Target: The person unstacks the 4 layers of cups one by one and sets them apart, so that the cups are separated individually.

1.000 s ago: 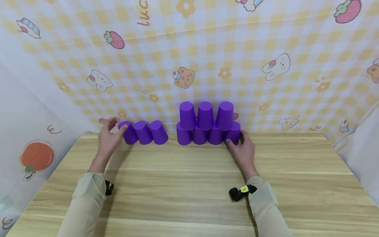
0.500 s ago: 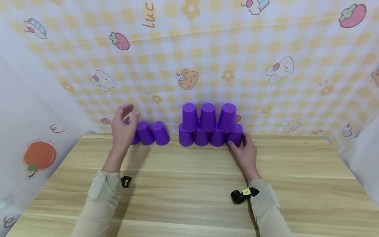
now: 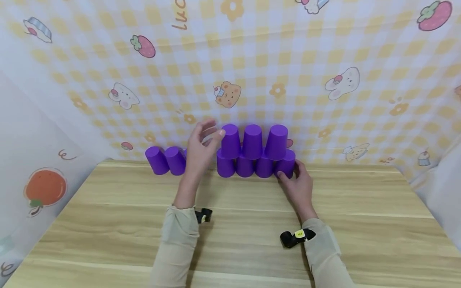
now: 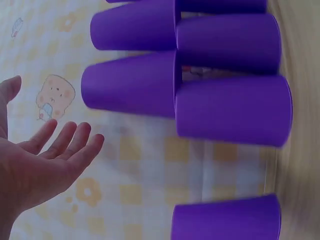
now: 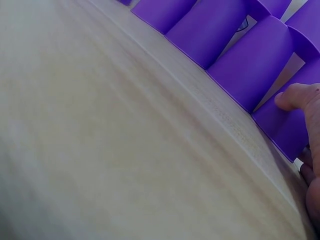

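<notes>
The sleeves (image 3: 325,250) are pale beige, loosely creased, gathered at the cuffs (image 3: 183,216); the hands (image 3: 199,154) are bare. Each wrist wears a small black camera (image 3: 288,239), the right one bearing a yellow label (image 3: 299,234) with print too small to read.

Wood-grain tabletop (image 3: 245,254) at six o'clock; yellow-checked cloth (image 3: 259,54) at twelve, bearing strawberry print (image 3: 435,17) at two; orange-fruit print (image 3: 45,187) at nine.

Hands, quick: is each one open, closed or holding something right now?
Left hand: open, holding nothing.
Right hand: closed, gripping the bottom row's rightmost purple cup.
</notes>
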A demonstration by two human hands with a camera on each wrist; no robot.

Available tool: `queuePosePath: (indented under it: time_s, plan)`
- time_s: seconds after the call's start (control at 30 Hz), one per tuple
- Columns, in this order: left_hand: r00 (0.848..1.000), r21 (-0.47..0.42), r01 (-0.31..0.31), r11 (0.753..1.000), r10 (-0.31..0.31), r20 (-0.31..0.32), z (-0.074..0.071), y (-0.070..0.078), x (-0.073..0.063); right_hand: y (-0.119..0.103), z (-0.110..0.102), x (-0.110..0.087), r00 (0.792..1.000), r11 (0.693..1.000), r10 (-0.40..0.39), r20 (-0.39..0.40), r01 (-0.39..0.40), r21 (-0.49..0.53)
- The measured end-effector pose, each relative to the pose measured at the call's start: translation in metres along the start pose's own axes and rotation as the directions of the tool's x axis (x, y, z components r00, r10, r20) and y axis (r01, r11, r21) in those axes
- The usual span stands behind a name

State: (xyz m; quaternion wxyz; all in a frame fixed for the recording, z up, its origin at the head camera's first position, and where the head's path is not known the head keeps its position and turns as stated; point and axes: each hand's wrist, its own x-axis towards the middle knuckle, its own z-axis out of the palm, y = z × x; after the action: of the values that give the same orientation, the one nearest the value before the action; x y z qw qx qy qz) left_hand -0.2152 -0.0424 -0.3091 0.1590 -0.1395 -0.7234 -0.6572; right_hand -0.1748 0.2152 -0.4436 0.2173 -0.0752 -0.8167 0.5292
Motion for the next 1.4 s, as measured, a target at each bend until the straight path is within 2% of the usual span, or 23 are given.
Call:
queuePosePath:
  time_s: [0.13,0.3,0.47,0.63,0.83,1.2,1.4]
  plan:
    - [1.000,-0.074,0.003,0.997,-0.002,0.001,0.016,-0.004,0.001,0.000,-0.001,0.000,1.000,1.000,0.003,0.000,-0.003,0.010]
    - [0.999,-0.064,-0.002,0.998,-0.001,-0.039,0.022,-0.012,0.003,-0.001,-0.001,0.000,1.000,1.000,0.004,0.019,-0.004,0.002]
    - [0.997,0.036,0.018,0.999,-0.016,-0.071,0.024,-0.016,0.003,-0.001,-0.003,-0.001,0.999,0.999,0.038,0.037,-0.039,0.005]
    - [0.999,0.147,0.046,0.988,-0.043,-0.022,0.028,-0.021,0.002,0.000,-0.004,-0.001,0.996,0.998,0.063,0.055,-0.063,0.002]
    - [0.999,0.194,0.052,0.980,-0.053,0.002,0.032,-0.028,0.002,-0.001,-0.005,0.000,0.996,0.998,0.055,0.066,-0.056,0.011]
    - [0.998,0.174,0.061,0.983,-0.058,-0.021,0.028,-0.025,0.002,-0.006,-0.004,0.001,0.994,0.997,0.070,0.081,-0.072,0.016]
    - [0.998,0.118,0.050,0.992,-0.045,-0.042,0.021,-0.019,0.002,-0.005,-0.005,0.000,0.995,0.997,0.065,0.072,-0.067,0.034]
